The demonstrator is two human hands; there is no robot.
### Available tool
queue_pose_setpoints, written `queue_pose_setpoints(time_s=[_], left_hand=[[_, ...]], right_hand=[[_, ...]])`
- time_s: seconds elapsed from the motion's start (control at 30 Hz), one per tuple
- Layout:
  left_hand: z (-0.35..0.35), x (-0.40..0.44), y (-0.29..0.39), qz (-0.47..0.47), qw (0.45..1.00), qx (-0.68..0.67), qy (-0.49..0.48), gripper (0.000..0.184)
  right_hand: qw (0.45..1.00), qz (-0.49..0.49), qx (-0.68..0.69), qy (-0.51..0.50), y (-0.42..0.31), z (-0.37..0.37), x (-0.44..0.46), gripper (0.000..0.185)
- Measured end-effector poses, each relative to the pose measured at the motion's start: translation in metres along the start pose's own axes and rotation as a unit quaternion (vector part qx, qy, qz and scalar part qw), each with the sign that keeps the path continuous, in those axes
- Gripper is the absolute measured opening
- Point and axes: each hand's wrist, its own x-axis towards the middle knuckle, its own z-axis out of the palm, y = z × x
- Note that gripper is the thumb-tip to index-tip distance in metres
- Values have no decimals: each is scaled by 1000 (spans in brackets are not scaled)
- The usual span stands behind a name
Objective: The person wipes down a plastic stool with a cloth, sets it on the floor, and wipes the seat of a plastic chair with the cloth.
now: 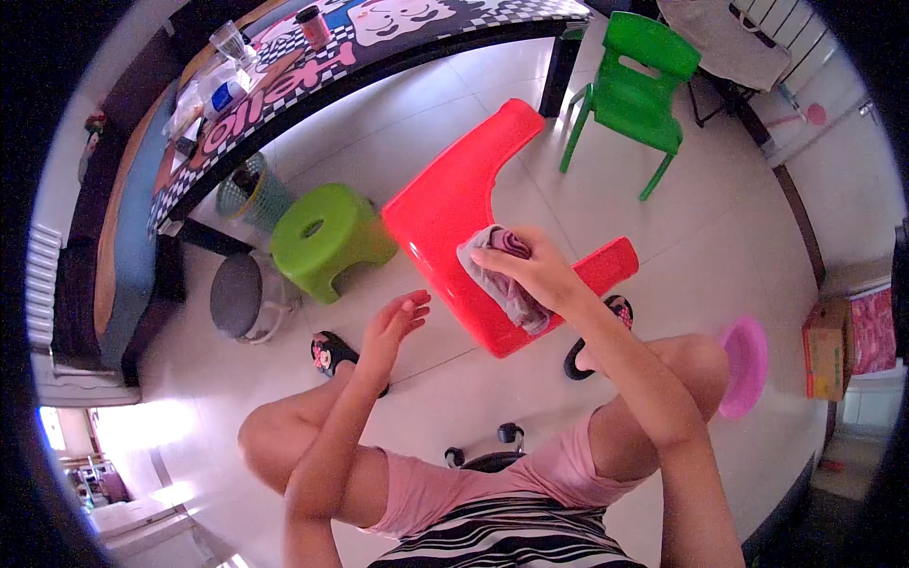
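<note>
A red plastic stool [440,208] lies tipped on its side on the floor in front of my knees, its legs pointing up and to the right. My right hand [530,267] is closed around a crumpled greyish-pink cloth [516,301], which lies against the stool's red surface. To the left of the stool, my left hand [398,320] is raised with its fingers slightly bent and apart. It holds nothing and does not touch the stool.
A green stool [327,237] and a grey round stool [237,295] stand at left, near a basket [254,194]. A green chair [644,90] is at upper right, a pink basin [744,367] at right. A patterned table [407,33] spans the top.
</note>
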Motion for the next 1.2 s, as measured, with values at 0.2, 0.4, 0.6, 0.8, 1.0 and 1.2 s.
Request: queue_pose_setpoints(time_s=[0.2, 0.4, 0.6, 0.8, 1.0, 1.2], left_hand=[[8, 8, -14, -33, 981, -188, 13, 54], [17, 11, -4, 0, 975, -221, 16, 61], [27, 7, 14, 3, 932, -357, 58, 64], [25, 5, 6, 26, 922, -369, 111, 69], [22, 2, 10, 108, 932, -342, 51, 70], [22, 5, 13, 98, 940, -325, 30, 75]], right_hand=[[997, -80, 2, 15, 8, 8, -1, 23], [997, -71, 16, -25, 10, 18, -7, 24], [981, -176, -63, -59, 15, 31, -12, 24], [978, -175, -67, -93, 7, 32, -18, 28], [974, -211, -33, -80, -1, 29, -17, 34], [973, -206, -46, -99, -2, 24, -14, 36]])
